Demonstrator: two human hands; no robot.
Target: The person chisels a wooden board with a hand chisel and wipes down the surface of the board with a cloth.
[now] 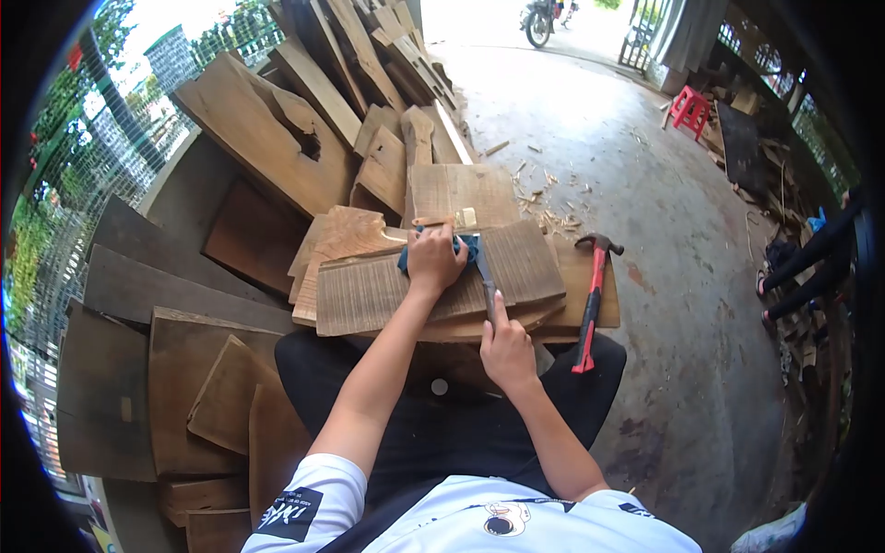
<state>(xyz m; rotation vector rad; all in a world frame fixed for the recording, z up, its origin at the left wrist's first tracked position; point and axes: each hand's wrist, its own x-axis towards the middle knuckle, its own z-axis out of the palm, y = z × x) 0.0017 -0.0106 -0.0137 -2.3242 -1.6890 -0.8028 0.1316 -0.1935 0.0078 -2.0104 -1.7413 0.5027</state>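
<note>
My left hand [435, 262] is closed over a crumpled dark blue cloth [468, 247], pressing it onto a ridged wooden board [369, 293] above my lap. A small light wood piece [430, 221] shows just beyond its fingertips; whether the hand grips it too I cannot tell. My right hand [509, 348] is wrapped round the handle of a knife [485, 272], whose blade points away from me beside the cloth. A hammer [595, 300] with a red and black handle lies to the right, its head on the boards' edge.
Many wooden boards [277, 138] lean in stacks at the left, along a mesh fence [120, 111]. Wood chips [553, 217] litter the concrete floor ahead. Further off are a red stool [689, 111] and a motorbike [542, 20]. Another person's legs [807, 258] show at the right.
</note>
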